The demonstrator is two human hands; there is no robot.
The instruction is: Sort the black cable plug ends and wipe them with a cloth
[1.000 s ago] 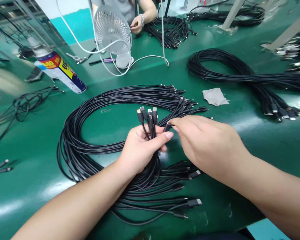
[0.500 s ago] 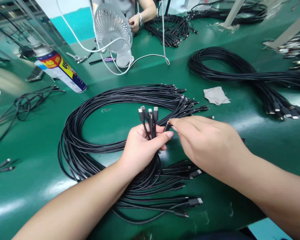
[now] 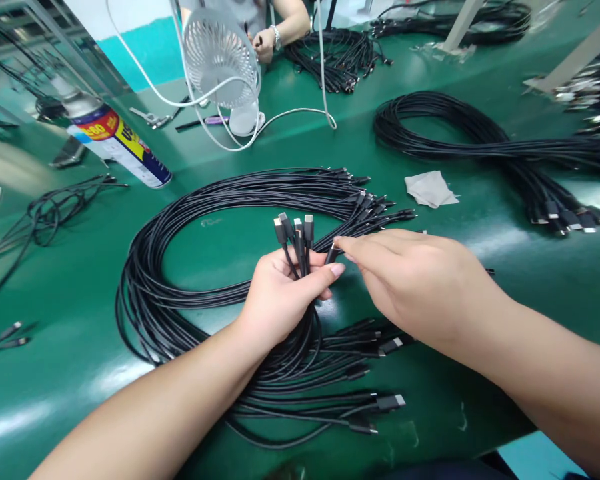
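Several black cables stand in my left hand (image 3: 285, 293), which is closed around them with their plugs (image 3: 294, 230) pointing up. Its thumb and fingertips also pinch one more cable end (image 3: 332, 253), set apart to the right. My right hand (image 3: 415, 273) is closed, its thumb and index fingertip on the tip of that same cable end; the other fingers are tucked out of sight. Under and around both hands lies a large looped bundle of black cables (image 3: 150, 267), its plug ends fanned out to the right.
A spray can (image 3: 123, 140) and a small white fan (image 3: 220, 60) with a trailing white cord stand behind the bundle. A crumpled cloth (image 3: 431, 189) and another cable coil (image 3: 440, 127) lie at right. Across the table, a person's hand (image 3: 264, 45) is at work.
The view has shifted very slightly. Both hands keep nearly the same pose, with the right fingertips still at the tip of the separate cable end.
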